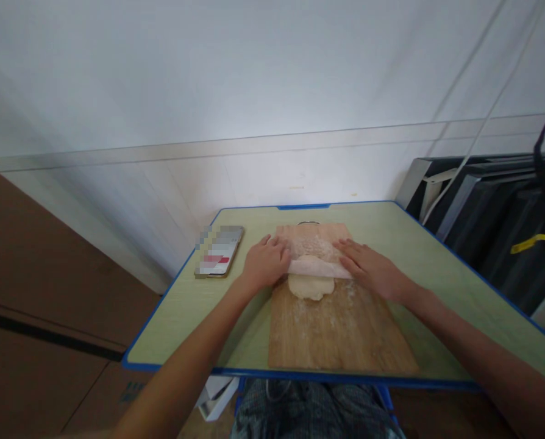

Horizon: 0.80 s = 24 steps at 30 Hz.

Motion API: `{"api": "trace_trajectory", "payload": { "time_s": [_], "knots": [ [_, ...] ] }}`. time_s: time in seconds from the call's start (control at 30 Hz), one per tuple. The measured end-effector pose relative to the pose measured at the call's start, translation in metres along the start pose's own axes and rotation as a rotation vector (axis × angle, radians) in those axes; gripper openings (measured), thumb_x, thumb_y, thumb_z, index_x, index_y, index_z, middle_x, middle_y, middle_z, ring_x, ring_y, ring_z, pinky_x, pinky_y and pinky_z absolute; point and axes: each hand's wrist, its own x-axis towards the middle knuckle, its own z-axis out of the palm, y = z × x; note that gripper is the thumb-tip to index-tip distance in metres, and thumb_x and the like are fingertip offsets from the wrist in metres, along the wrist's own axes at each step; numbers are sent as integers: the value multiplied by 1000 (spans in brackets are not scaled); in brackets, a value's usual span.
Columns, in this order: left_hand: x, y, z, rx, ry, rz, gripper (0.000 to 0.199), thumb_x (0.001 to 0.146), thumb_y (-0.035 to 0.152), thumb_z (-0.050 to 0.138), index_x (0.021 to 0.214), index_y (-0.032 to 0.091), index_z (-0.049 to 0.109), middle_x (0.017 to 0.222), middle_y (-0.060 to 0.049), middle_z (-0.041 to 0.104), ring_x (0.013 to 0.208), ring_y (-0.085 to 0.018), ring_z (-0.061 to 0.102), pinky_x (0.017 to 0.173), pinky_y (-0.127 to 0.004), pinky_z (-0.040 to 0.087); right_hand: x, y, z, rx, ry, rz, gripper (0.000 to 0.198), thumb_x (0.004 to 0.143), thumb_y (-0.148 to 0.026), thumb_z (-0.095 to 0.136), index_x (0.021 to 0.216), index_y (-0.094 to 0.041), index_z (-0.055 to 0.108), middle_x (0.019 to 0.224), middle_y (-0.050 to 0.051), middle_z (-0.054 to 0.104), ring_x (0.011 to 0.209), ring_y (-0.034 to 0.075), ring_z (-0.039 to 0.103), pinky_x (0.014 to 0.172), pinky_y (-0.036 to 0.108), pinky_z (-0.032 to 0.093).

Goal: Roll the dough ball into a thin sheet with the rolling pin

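Observation:
A pale rolling pin [316,267] lies crosswise over a flattened piece of dough [312,288]. My left hand [266,261] is curled over the pin's left end, and my right hand [368,266] rests on its right end with the fingers reaching forward. Both ends of the pin are hidden under the hands. The dough shows on the near side of the pin and a little beyond it. Beneath everything is a wooden cutting board [331,341], dusted with flour [316,244] toward its far end.
The board lies on a light green table [181,332] with a blue edge. To the left is a phone [220,251], its screen partly blurred out. A white wall [272,171] stands behind. Dark panels [496,213] lean at the right, and brown boxes [35,280] are at the left.

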Motion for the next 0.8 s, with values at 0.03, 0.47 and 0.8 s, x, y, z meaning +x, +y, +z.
{"api": "trace_trajectory", "payload": {
  "time_s": [0.03, 0.47, 0.8],
  "knots": [
    [-8, 2, 0, 9, 23, 18, 38, 90, 25, 27, 113, 17, 56, 119, -7, 59, 116, -21, 48, 99, -35, 35, -7, -6, -1, -32, 22, -4, 49, 92, -35, 21, 126, -14, 49, 130, 11, 50, 123, 23, 41, 101, 46, 33],
    [16, -3, -3, -61, -114, -62, 36, 89, 30, 28, 95, 20, 63, 104, -5, 65, 100, -19, 58, 86, -30, 44, 10, -4, -3, -23, -40, 63, 50, 92, -34, 23, 126, -8, 48, 130, 13, 50, 122, 22, 43, 101, 40, 35],
    [-29, 3, -3, -71, 39, 74, 41, 93, 30, 21, 115, 19, 54, 114, -5, 62, 110, -19, 51, 96, -33, 37, -28, -36, -10, -133, 61, 35, 48, 92, -34, 23, 123, -14, 53, 123, 12, 56, 111, 24, 54, 93, 41, 43]
  ]
}}
